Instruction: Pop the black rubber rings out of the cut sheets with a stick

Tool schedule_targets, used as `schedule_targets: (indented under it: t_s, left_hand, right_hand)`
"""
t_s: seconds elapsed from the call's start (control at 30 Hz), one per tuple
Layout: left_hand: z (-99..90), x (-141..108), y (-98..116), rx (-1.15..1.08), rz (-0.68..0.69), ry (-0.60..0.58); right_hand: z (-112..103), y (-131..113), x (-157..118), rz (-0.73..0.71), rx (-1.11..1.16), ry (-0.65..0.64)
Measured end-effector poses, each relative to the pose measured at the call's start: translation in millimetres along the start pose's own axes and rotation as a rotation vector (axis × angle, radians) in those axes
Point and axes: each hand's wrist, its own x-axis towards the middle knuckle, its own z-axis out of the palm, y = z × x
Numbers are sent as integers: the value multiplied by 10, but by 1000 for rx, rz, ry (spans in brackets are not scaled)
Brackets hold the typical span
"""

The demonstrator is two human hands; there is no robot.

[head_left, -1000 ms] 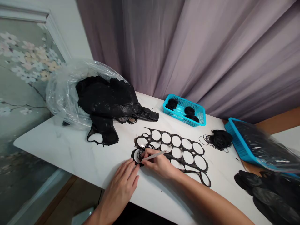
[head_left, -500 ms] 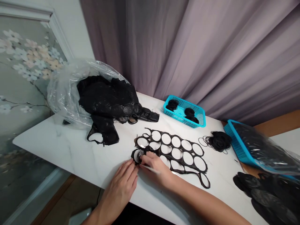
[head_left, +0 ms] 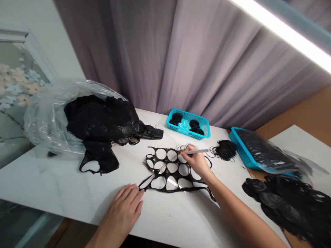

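A floppy black sheet (head_left: 166, 175) full of round holes lies flat on the white table (head_left: 51, 182), with thin black rings (head_left: 183, 147) at its far edge. The right hand (head_left: 196, 163) pinches a thin silver stick (head_left: 198, 151) tightly beside those rings. The left hand (head_left: 120, 215) lies open, its fingertips (head_left: 138, 193) just beside the sheet's pointy end.
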Motion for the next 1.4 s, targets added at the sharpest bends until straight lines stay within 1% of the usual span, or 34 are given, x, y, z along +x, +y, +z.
schedule_targets:
  t_s: [0.1,0.2,0.3,0.37,0.43,0.5,0.57,0.63,0.7,0.8,0.93,1.03,1.1,1.13,1.2,1.27,1.33,1.37,1.4]
  left_hand:
    - [-72,192,-56,-18,28,-82]
    - [-115,385,-51,-11,48,-125]
    - [-92,580,-19,-102,-29,-105]
    - [-33,711,-12,-260,-100,-98]
    - [43,834,-27,-439,-173,-131]
    - [106,946,-59,-595,-259,-219]
    - [140,1048,-91,-725,-322,-341]
    - [147,1142,-114,-803,-333,-446]
    - [147,1227,-125,-819,-317,-501]
    - [158,1325,-141,-795,-297,-530]
    - [189,1390,-189,-758,-275,-567]
    - [200,1397,-244,-744,-262,-596]
    - [186,1385,-276,-744,-266,-605]
    - [170,1374,-285,-744,-278,-603]
    - [119,1342,-279,-731,-310,-539]
    - [52,1304,-230,-708,-313,-390]
    - [-6,1272,-136,-709,-274,-258]
    - [-24,1263,-75,-734,-254,-243]
    - [-30,1260,-9,-781,-242,-270]
  right_hand:
    - [5,-51,-346,161,323,-170]
    - [69,-146,-581,235,603,-288]
    - [146,-224,-633,269,800,-382]
    - [185,-264,-611,300,906,-433]
    - [195,-302,-582,340,991,-464]
    - [165,-332,-562,372,1050,-447]
    - [98,-339,-546,387,1093,-388]
    - [9,-315,-524,397,1142,-298]
    - [-81,-268,-498,414,1174,-186]
    - [-188,-194,-470,443,1179,-41]
    - [-292,-155,-451,440,1167,22]
    - [-407,-138,-416,436,1161,112]
    - [-498,-117,-400,397,1114,171]
    - [-535,-107,-405,369,1062,175]
    - [-570,-97,-455,323,898,129]
    - [-537,-110,-556,298,691,35]
    - [-451,-141,-676,291,552,-79]
    - [-401,-160,-731,293,531,-137]
    - [-354,-179,-775,297,537,-186]
